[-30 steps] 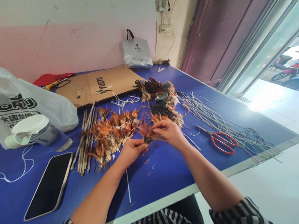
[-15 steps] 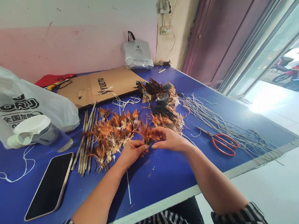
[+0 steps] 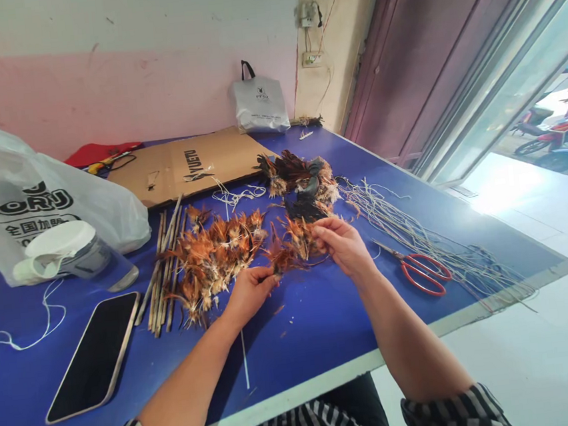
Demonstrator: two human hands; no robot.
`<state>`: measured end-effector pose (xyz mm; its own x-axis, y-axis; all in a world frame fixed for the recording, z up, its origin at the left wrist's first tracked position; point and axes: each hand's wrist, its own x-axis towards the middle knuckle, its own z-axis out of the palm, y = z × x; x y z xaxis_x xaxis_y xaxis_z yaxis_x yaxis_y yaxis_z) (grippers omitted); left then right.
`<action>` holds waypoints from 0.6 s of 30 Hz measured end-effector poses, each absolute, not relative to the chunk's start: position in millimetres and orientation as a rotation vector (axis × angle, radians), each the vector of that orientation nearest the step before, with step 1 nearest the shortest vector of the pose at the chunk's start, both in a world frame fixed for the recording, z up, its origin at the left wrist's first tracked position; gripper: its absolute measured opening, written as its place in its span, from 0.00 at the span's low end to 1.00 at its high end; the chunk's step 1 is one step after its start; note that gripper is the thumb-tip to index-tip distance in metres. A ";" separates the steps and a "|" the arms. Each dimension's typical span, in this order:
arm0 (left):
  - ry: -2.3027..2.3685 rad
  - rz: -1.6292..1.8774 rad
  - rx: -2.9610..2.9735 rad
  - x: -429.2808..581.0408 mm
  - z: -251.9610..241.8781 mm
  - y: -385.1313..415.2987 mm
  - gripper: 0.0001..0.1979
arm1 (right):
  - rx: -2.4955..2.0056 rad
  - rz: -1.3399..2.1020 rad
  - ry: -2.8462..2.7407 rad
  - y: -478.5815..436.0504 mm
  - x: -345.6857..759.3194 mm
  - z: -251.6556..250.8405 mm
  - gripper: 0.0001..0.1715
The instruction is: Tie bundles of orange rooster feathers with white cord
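My left hand point(image 3: 250, 291) is closed in a pinch on a small bunch of orange-brown feathers point(image 3: 279, 257) just above the blue table point(image 3: 300, 332). My right hand point(image 3: 343, 245) is up and to the right of it, its fingers pinched on more feathers point(image 3: 302, 235) at the edge of the loose feather pile point(image 3: 312, 193). A row of tied feather bundles point(image 3: 212, 257) lies left of my hands, beside several thin sticks point(image 3: 162, 271).
Red-handled scissors point(image 3: 420, 270) lie to the right among pale strings point(image 3: 416, 227). A phone point(image 3: 94, 355), a taped jar point(image 3: 74, 250) and a white plastic bag point(image 3: 26, 197) are at left. Flat cardboard point(image 3: 183, 162) and a grey bag point(image 3: 259, 103) sit at the back.
My right hand has moved up and to the right, away from my left hand, onto the feather pile's edge. My left hand stays in place with its bunch.
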<state>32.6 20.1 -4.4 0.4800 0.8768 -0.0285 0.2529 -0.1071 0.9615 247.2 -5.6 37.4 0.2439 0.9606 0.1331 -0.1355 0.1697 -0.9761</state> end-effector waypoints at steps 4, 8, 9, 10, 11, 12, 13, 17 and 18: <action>0.986 0.830 1.725 29.6 -4.2 22.1 0.12 | -1.183 1.086 -1.500 -13.3 222.8 35.4 0.42; 0.966 0.877 1.949 29.0 -0.7 21.0 0.12 | -1.165 1.077 -1.429 -12.4 201.8 31.6 0.18; 0.975 0.881 1.982 29.1 -0.4 20.5 0.12 | -1.201 1.079 -1.360 -10.7 201.5 31.4 0.13; 0.983 0.879 1.997 29.2 -0.7 20.2 0.12 | -1.224 1.058 -1.277 -9.0 203.3 31.7 0.12; 0.988 0.874 1.991 29.2 -1.6 20.3 0.12 | -1.227 1.037 -1.191 -7.5 207.0 32.4 0.11; 0.987 0.861 1.963 29.1 -3.1 20.7 0.12 | -1.206 1.019 -1.108 -6.3 212.1 33.7 0.12; 0.986 0.845 1.913 29.1 -5.2 21.6 0.12 | -1.172 1.000 -1.030 -5.7 218.3 35.3 0.12; 0.983 0.800 1.622 29.9 -14.1 28.0 0.12 | -1.113 0.865 -0.870 -8.9 245.9 45.2 0.15; 0.977 0.797 1.560 30.5 -15.1 29.3 0.12 | -1.133 0.836 -0.855 -11.1 252.7 48.2 0.16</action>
